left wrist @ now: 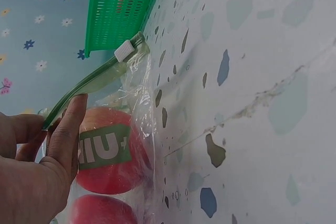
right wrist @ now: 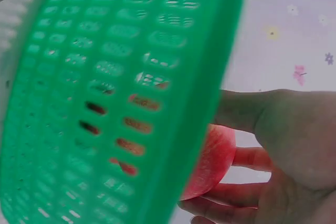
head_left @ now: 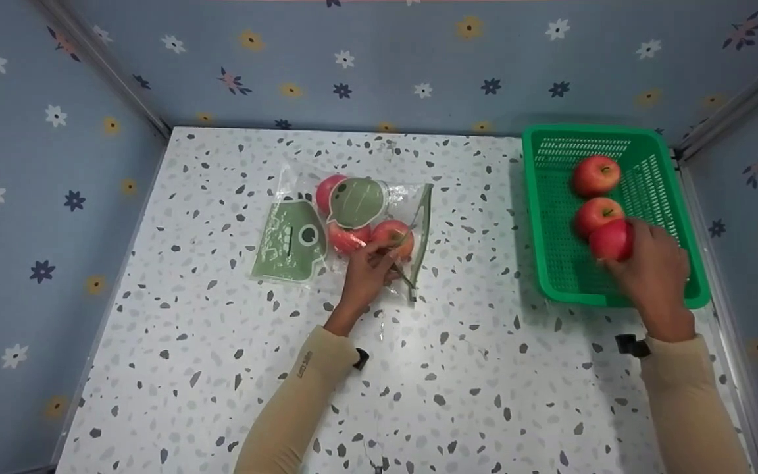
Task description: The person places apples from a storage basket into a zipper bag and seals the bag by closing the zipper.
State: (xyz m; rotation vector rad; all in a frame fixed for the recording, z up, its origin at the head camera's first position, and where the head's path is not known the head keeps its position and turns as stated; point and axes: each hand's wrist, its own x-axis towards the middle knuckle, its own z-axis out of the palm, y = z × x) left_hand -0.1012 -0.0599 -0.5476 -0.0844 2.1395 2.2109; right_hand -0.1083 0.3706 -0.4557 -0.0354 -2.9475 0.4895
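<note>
Crosswise, clear bag point(head_left: 356, 203), mouth point(head_left: 423, 234) toward green basket point(head_left: 532, 210).

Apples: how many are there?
6: three round red apples in the clear plastic bag, two in the green plastic basket, one in the right hand. Others may be hidden.

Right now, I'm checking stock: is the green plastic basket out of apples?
No, two red apples lie inside the green plastic basket.

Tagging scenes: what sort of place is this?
Likely a small partitioned work booth: floral panels stand on three sides of a speckled white tabletop, with grey strips along their corners.
</note>
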